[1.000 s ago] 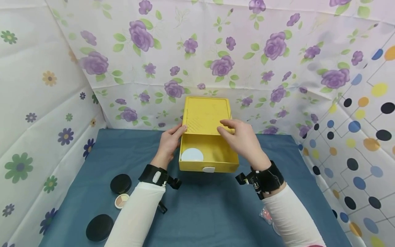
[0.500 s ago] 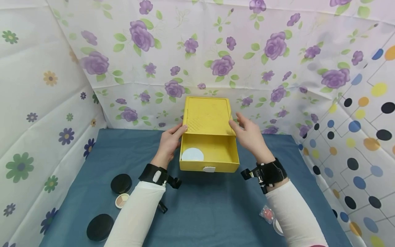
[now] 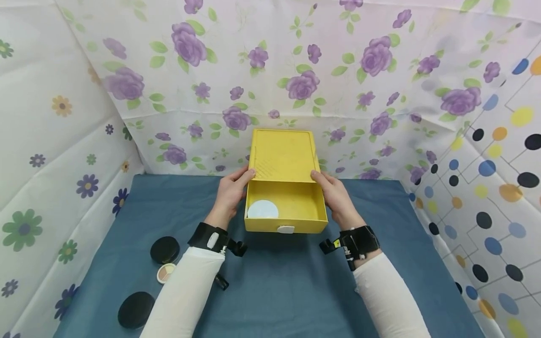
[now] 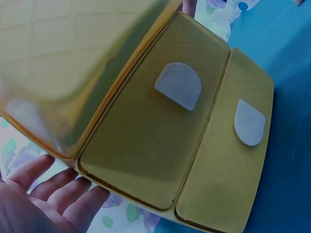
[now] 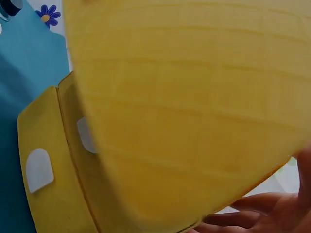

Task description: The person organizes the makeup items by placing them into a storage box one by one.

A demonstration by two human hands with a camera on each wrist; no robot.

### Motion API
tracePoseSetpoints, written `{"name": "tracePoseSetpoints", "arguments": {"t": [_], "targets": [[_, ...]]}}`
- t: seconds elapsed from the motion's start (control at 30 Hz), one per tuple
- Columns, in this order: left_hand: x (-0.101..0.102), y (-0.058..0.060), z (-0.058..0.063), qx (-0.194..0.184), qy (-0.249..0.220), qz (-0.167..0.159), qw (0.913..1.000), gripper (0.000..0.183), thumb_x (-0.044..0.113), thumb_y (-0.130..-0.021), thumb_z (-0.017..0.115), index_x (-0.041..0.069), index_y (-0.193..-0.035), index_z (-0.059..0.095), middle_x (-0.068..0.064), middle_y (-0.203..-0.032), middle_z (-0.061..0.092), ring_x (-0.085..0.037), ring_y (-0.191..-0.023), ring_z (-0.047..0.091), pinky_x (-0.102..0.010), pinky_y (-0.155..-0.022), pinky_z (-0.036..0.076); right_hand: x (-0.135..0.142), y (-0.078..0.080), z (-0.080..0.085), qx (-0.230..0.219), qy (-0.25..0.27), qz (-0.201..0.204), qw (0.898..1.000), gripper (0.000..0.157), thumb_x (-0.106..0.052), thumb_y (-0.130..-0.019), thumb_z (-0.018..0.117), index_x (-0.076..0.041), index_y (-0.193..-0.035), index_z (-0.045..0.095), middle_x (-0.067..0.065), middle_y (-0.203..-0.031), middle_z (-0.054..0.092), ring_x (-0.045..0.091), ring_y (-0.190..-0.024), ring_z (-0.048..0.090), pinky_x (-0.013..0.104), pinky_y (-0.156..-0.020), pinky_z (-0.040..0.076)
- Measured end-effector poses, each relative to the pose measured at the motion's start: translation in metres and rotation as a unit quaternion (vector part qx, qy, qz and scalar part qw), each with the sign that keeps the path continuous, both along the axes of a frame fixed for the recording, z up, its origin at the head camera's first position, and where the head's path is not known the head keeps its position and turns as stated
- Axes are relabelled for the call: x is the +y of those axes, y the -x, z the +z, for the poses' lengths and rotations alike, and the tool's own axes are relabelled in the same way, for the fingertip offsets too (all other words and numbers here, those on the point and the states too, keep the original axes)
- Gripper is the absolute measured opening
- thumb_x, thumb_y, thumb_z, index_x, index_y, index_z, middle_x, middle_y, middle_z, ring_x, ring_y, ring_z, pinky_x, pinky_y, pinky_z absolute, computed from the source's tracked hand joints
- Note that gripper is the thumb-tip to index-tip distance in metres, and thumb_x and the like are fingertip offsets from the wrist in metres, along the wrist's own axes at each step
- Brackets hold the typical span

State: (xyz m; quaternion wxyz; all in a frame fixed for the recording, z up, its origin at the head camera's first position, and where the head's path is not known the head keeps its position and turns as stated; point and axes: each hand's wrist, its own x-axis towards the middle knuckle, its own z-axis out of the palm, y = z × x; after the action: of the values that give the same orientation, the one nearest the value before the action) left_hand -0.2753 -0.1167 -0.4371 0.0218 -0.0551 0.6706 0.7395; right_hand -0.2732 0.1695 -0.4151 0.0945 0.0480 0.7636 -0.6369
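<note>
A small yellow drawer cabinet (image 3: 284,155) stands against the back wall in the head view, its top drawer (image 3: 262,226) pulled out. Inside that drawer, at the left, lies a pale round disc (image 3: 263,209). My left hand (image 3: 228,195) holds the cabinet's left side, thumb at the top edge and fingers along the side. On the opposite side my right hand (image 3: 336,197) grips it the same way. Under the open drawer, the left wrist view shows two closed drawers, a middle one (image 4: 141,160) and a lowest one (image 4: 223,174), each with a white tab.
Two black round cases, one farther back (image 3: 165,249) and one nearer (image 3: 136,310), lie at the left on the blue cloth (image 3: 270,291). Between them is a small round palette (image 3: 166,272) in skin tones. A flowered curtain (image 3: 211,117) hangs close behind the cabinet.
My right hand has come off the cabinet's top, swung out to the right, then closed in on its right side. The left hand keeps its hold. The drawer stays pulled out.
</note>
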Motion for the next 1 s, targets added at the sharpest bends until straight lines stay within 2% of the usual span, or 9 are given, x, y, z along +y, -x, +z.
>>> {"name": "tracePoseSetpoints", "arguments": {"t": [0.17,0.37,0.5,0.6,0.77,1.0], "targets": [[-0.002,-0.003,0.001,0.003,0.011,-0.005,0.9999,0.072,0.061,-0.08,0.074,0.028,-0.141,0.056,-0.002,-0.148,0.047,-0.018,-0.124,0.051,-0.047,-0.099,0.05,-0.004,-0.004,-0.004,-0.001,0.015,-0.028,0.999,0.092,-0.073,-0.083,0.061,-0.02,-0.154,0.036,0.005,-0.15,0.044,0.021,-0.118,0.056,0.044,-0.101,0.048],[-0.002,-0.005,0.0,0.006,0.006,-0.01,0.9999,0.072,0.061,-0.081,0.074,0.027,-0.142,0.055,-0.002,-0.148,0.047,-0.017,-0.123,0.052,-0.047,-0.098,0.051,-0.003,-0.004,-0.006,-0.012,0.059,-0.032,0.998,0.089,-0.068,-0.085,0.062,-0.018,-0.154,0.037,0.008,-0.142,0.053,0.021,-0.112,0.06,0.034,-0.088,0.056],[-0.003,-0.004,0.002,0.008,0.007,-0.022,0.9997,0.072,0.059,-0.082,0.073,0.027,-0.143,0.053,-0.002,-0.15,0.046,-0.018,-0.124,0.052,-0.047,-0.098,0.051,-0.004,-0.003,-0.007,-0.012,0.094,-0.048,0.994,0.088,-0.064,-0.085,0.066,-0.018,-0.155,0.036,0.008,-0.144,0.05,0.022,-0.115,0.059,0.038,-0.092,0.055],[-0.005,-0.003,0.004,0.006,0.025,-0.029,0.9993,0.073,0.061,-0.082,0.072,0.028,-0.144,0.053,0.0,-0.15,0.045,-0.018,-0.125,0.051,-0.049,-0.098,0.051,-0.006,-0.003,-0.007,-0.01,0.109,-0.053,0.993,0.088,-0.062,-0.086,0.067,-0.017,-0.155,0.035,0.009,-0.146,0.049,0.023,-0.117,0.058,0.042,-0.096,0.053],[-0.011,-0.001,0.008,-0.006,0.061,-0.05,0.9968,0.076,0.066,-0.081,0.069,0.031,-0.146,0.05,0.002,-0.15,0.045,-0.019,-0.126,0.05,-0.052,-0.097,0.05,-0.008,-0.002,-0.005,-0.01,0.107,-0.051,0.993,0.088,-0.06,-0.088,0.067,-0.016,-0.156,0.032,0.011,-0.148,0.046,0.024,-0.119,0.056,0.045,-0.099,0.05],[-0.016,0.002,0.016,-0.019,0.099,-0.089,0.9909,0.083,0.071,-0.08,0.067,0.03,-0.149,0.046,-0.001,-0.15,0.045,-0.022,-0.127,0.049,-0.051,-0.092,0.054,-0.007,-0.003,-0.005,-0.016,0.079,-0.059,0.995,0.092,-0.067,-0.085,0.064,-0.018,-0.156,0.032,0.008,-0.15,0.044,0.022,-0.119,0.055,0.044,-0.101,0.049]]}}
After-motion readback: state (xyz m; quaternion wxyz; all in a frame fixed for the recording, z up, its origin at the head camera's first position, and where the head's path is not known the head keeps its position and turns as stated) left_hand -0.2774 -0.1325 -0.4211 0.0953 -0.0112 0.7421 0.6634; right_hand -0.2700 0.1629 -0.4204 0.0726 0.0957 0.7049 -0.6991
